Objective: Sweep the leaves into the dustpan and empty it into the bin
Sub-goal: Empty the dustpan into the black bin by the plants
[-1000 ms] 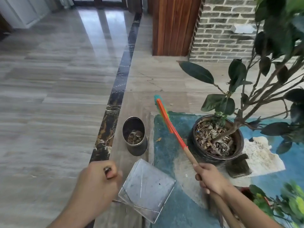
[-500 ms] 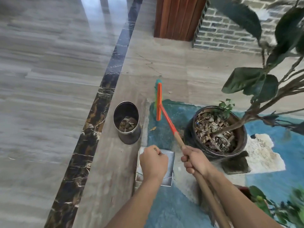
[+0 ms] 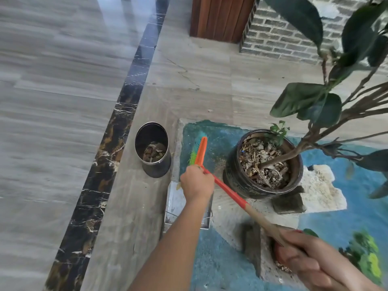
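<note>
My right grip is clenched round the wooden end of the broom handle, low at the near right. The orange broom head stands on the blue-painted patch of floor, near that patch's left edge, between the steel bin and the plant pot. My left grip is fisted over the metal dustpan, which lies on the floor just this side of the head. I judge it grasps the pan's handle, though my hand hides that. A tan scrap, probably a leaf, lies at the pan's far left corner. To do this well, I should press the pan's lip flat and draw the bristles towards it in short, low strokes, clear of the pot.
</note>
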`<state>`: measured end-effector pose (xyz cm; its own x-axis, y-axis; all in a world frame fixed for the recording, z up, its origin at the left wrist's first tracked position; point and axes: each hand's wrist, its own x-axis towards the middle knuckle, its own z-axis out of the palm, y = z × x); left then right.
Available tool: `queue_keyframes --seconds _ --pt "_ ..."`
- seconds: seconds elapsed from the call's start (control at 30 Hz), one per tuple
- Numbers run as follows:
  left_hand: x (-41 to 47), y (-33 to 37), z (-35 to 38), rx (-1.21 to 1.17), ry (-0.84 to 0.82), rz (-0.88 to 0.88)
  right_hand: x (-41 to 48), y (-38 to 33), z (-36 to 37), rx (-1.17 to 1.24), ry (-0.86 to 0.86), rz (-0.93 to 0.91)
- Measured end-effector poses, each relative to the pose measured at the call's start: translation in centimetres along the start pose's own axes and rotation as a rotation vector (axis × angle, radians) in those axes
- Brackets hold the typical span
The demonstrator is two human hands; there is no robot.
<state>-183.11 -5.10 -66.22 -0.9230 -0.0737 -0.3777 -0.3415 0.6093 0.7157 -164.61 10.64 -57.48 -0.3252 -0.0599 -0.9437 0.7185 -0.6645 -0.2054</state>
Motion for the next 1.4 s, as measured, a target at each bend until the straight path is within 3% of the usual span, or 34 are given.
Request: queue_keyframes --seconds 0.13,0.47,0.63,0.83,1.1,1.27,1.4 --pt "0.0 -0.2 -0.7 -0.017 0.003 -0.002 -2.5 0.4 -0.1 -0.022 0.073 -0.123" --pt "-1.7 -4.1 -5.4 0.101 -0.02 0.046 0.5 2.6 0.8 -0.102 0.063 -0.279" --pt "-4.2 -4.3 -12.5 0.198 -0.165 0.195 -0.7 2.5 2.0 -0.239 0.063 -0.342" --pt "-7.6 3.6 -26.2 0.311 -0.309 0.408 -4.4 1.1 4.9 -0.214 0.048 -0.402" --pt "-11.7 15.2 -40.0 0.489 -0.18 0.683 -9.3 1.6 10.3 -0.173 0.022 -0.49" --pt "-11.5 17.2 -42.2 0.587 0.011 0.849 -12.1 3.1 12.4 -0.148 -0.033 -0.506" --pt "-9.3 16.3 -40.6 0.669 0.027 1.035 -12.8 4.3 14.2 -0.178 -0.046 -0.526"
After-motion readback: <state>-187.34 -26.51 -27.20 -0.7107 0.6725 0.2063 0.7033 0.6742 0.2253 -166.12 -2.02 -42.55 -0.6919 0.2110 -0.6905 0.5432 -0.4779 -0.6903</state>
